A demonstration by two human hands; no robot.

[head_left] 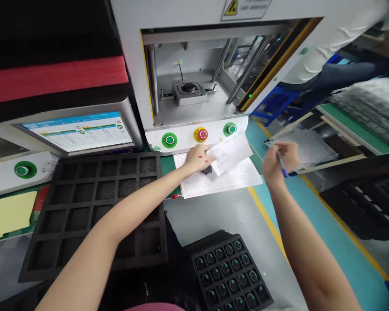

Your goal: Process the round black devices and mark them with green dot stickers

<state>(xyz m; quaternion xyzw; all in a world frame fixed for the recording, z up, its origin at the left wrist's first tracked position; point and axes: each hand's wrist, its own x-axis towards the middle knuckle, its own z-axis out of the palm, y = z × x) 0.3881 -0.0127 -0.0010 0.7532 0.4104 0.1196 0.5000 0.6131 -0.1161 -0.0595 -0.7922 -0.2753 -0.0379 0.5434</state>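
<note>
Right hand (pixel 281 160) grips a pen (pixel 282 165), long axis slanting, blue end down-right. Left hand (pixel 198 160) touches a raised sheet (pixel 231 153); whether its fingers pinch cannot be told.

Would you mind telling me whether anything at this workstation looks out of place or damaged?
The lined sheets by the left hand lie at a slant and seem to jut past the edge of the green bench, which looks untidy. Nothing appears spilled or damaged.

Matt black foam-like tray (pixel 92 211).
</note>
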